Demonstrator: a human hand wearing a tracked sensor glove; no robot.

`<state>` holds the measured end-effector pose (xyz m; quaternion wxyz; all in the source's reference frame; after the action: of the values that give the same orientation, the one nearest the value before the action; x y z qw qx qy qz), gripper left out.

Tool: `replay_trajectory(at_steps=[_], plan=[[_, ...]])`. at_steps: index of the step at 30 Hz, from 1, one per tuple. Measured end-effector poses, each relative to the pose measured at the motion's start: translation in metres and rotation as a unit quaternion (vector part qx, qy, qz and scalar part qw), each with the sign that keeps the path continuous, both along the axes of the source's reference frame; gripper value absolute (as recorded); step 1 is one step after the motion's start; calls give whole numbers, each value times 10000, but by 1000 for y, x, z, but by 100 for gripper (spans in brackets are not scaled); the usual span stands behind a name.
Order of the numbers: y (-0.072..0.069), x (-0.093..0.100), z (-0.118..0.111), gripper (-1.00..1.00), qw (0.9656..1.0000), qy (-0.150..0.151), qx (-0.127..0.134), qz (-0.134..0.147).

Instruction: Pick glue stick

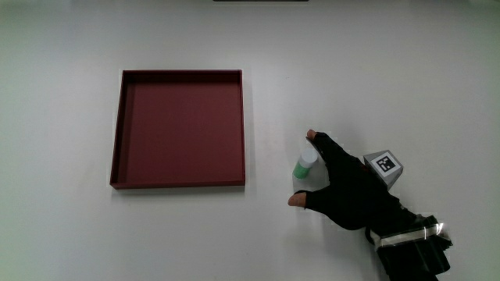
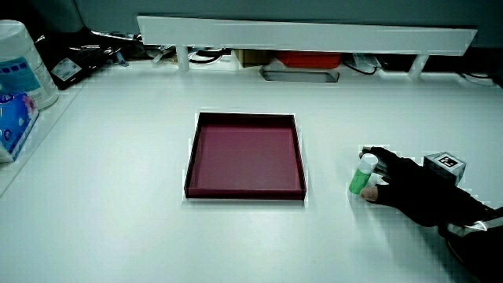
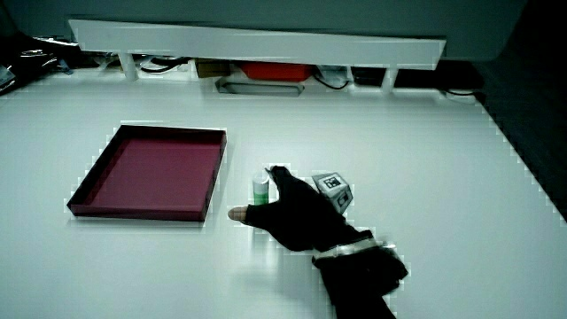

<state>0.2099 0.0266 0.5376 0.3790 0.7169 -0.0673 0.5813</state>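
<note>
A green glue stick [image 1: 304, 164] with a white cap stands upright on the white table beside a dark red tray [image 1: 180, 129]. The gloved hand [image 1: 336, 181] rests on the table next to the stick. Its forefinger and thumb are spread, one on each side of the stick, and a gap shows between the thumb and the stick's base. Both side views show the glue stick [image 2: 361, 176] [image 3: 260, 190] just in front of the hand [image 2: 413, 191] [image 3: 297, 217]. The tray [image 2: 244, 153] [image 3: 146, 173] holds nothing.
A low white partition [image 2: 306, 35] runs along the table's edge farthest from the person, with a red box [image 2: 314, 59] and cables under it. A white tub [image 2: 20, 67] and a blue packet [image 2: 14, 118] stand at the table's edge, away from the tray.
</note>
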Motion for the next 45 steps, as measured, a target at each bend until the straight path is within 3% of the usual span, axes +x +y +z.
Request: replay_trajectory(at_steps=[5,8,13,23,27,29,31,38,45], plan=[[1,1,1,0,9999,-113,-41,99],[1,4,3,0,9995,-145,98,257],[3,8,5,17,9972,-243,235,660],[5,14,15,50,9917,-379,437,1147],[6,12,15,63,9897,-477,492,1253],[6,13,19,70,9901,-348,510,1264],[7,12,17,77,9886,-464,543,1326],[8,11,15,100,9878,-382,655,1358],[3,9,8,100,9875,-399,799,1300]])
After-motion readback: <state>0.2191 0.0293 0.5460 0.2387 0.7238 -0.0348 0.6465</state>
